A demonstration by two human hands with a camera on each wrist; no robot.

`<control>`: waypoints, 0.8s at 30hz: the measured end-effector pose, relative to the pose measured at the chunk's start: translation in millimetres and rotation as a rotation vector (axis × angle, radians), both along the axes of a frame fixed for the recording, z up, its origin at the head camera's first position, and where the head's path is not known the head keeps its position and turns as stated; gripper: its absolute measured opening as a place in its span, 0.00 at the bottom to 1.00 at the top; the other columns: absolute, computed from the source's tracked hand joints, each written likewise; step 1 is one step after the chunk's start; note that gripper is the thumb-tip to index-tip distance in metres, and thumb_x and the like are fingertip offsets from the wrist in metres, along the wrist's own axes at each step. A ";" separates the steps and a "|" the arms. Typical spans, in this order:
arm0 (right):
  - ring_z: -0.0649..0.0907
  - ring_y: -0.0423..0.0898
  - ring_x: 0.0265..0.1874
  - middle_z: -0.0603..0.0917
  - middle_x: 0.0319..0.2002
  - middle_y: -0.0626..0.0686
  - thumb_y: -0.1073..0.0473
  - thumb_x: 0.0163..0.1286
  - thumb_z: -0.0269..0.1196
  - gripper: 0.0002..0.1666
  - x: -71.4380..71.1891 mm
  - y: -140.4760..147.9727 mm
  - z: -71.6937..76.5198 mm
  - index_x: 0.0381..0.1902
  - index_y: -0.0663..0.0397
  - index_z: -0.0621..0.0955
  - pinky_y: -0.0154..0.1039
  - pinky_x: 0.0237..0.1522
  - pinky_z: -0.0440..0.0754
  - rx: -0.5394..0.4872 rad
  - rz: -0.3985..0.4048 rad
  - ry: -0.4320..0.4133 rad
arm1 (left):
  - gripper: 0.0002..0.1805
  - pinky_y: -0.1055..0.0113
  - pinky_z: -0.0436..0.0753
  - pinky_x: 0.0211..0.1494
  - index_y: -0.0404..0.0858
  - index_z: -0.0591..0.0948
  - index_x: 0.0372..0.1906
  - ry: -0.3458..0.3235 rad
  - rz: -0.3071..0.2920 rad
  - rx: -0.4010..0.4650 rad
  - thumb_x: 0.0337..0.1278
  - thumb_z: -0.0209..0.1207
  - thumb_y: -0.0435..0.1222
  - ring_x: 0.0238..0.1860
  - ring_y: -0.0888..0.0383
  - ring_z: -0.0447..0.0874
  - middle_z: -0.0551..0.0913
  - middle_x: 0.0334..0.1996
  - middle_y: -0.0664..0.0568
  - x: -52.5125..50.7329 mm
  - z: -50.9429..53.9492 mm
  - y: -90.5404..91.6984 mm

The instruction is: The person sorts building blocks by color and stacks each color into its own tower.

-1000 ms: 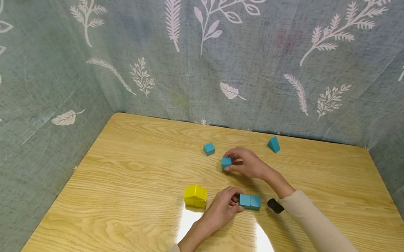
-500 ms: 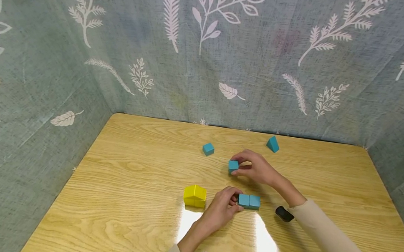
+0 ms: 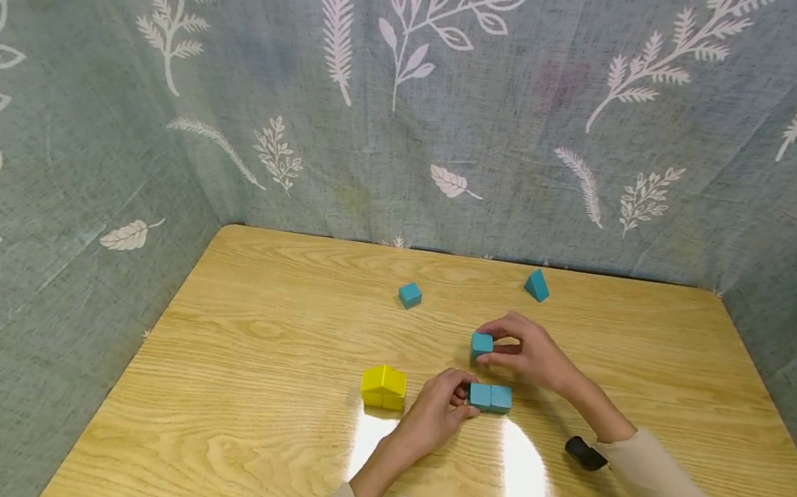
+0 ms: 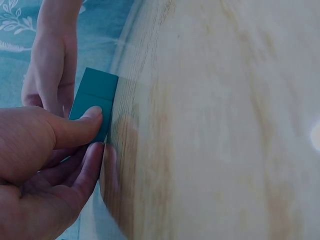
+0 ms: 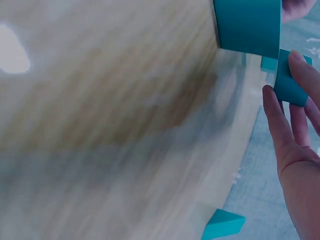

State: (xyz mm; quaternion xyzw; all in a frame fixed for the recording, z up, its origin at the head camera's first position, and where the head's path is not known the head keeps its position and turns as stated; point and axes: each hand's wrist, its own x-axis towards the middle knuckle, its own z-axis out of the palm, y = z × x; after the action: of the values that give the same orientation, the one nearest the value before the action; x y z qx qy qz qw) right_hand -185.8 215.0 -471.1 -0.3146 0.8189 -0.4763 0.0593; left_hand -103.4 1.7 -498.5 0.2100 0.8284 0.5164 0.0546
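Two blue cubes (image 3: 489, 398) stand side by side on the wooden table in the head view. My left hand (image 3: 433, 413) pinches the left one between thumb and fingers; in the left wrist view the thumb (image 4: 80, 127) lies against the block. Just behind this pair, my right hand (image 3: 531, 352) holds another blue cube (image 3: 481, 347) by its sides, thumb and fingertips on it. The right wrist view shows that held cube (image 5: 290, 82) beyond the nearer blue block (image 5: 250, 25). Whether the held cube clears the table is hard to tell.
A yellow house-shaped stack (image 3: 384, 387) stands left of my left hand. Farther back lie a loose blue cube (image 3: 410, 295) and a blue triangular block (image 3: 537, 285). Patterned grey-blue cloth (image 3: 351, 151) hangs behind and beside the wooden table (image 3: 235, 427).
My right hand has carried its blue cube rightward and nearer, from beside the loose cube to just behind the pair. The left hand and the pair have stayed in place.
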 end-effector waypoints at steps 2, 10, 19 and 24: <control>0.83 0.60 0.51 0.80 0.45 0.55 0.68 0.65 0.72 0.21 4.6 2.6 -2.0 0.56 0.61 0.83 0.42 0.50 0.87 -0.006 -0.007 0.003 | 0.15 0.74 0.83 0.44 0.29 0.80 0.50 0.004 0.000 0.001 0.59 0.68 0.23 0.39 0.59 0.80 0.79 0.39 0.47 -0.1 -0.4 -0.3; 0.84 0.55 0.51 0.80 0.46 0.57 0.73 0.63 0.71 0.23 23.5 9.5 -4.1 0.56 0.63 0.82 0.41 0.50 0.87 -0.096 0.001 0.016 | 0.15 0.75 0.83 0.44 0.29 0.80 0.50 -0.004 0.006 0.001 0.60 0.68 0.23 0.40 0.59 0.79 0.79 0.39 0.47 -1.3 -2.2 -0.5; 0.84 0.46 0.49 0.79 0.44 0.54 0.71 0.63 0.72 0.22 46.3 12.9 -2.4 0.56 0.58 0.83 0.41 0.50 0.87 -0.103 -0.054 0.030 | 0.15 0.74 0.83 0.45 0.30 0.80 0.52 -0.029 0.005 0.011 0.60 0.68 0.23 0.39 0.61 0.79 0.80 0.40 0.47 -0.1 -1.6 -1.1; 0.82 0.44 0.47 0.79 0.43 0.53 0.72 0.62 0.73 0.24 58.1 9.7 -5.5 0.57 0.59 0.84 0.38 0.50 0.87 -0.123 -0.063 0.068 | 0.16 0.75 0.82 0.45 0.31 0.80 0.52 -0.038 0.003 0.007 0.61 0.68 0.24 0.39 0.63 0.78 0.80 0.41 0.49 1.0 -0.8 -1.1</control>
State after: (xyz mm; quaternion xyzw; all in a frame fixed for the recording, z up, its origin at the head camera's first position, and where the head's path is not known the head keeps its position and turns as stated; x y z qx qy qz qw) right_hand -127.8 224.8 -476.6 -0.3078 0.7991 -0.5164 -0.0030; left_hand -102.4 0.6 -499.3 0.1992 0.8258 0.5231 0.0687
